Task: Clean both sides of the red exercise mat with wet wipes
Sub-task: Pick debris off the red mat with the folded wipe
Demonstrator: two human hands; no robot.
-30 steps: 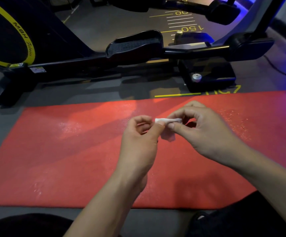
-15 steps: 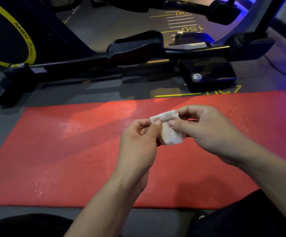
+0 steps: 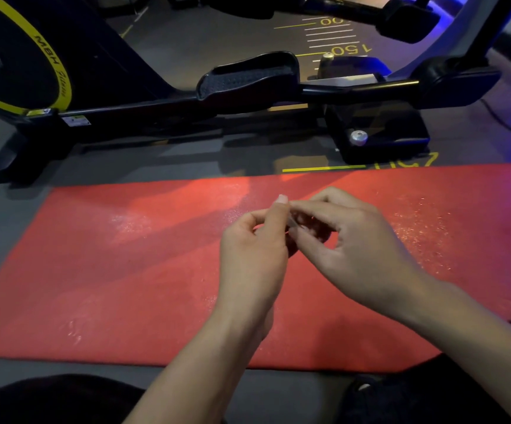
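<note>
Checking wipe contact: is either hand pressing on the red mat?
No, the left hand and right hand meet in the air above the red mat.

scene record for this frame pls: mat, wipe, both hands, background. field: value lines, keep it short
mat: red rectangular exercise mat flat on grey floor, shiny patches on its surface
wipe: small white wet wipe, mostly hidden between the fingers
left hand: left hand above the mat, pinches the wipe
right hand: right hand above the mat, pinches the wipe too
background: black exercise machine with yellow-ringed wheel beyond the mat's far edge
</note>
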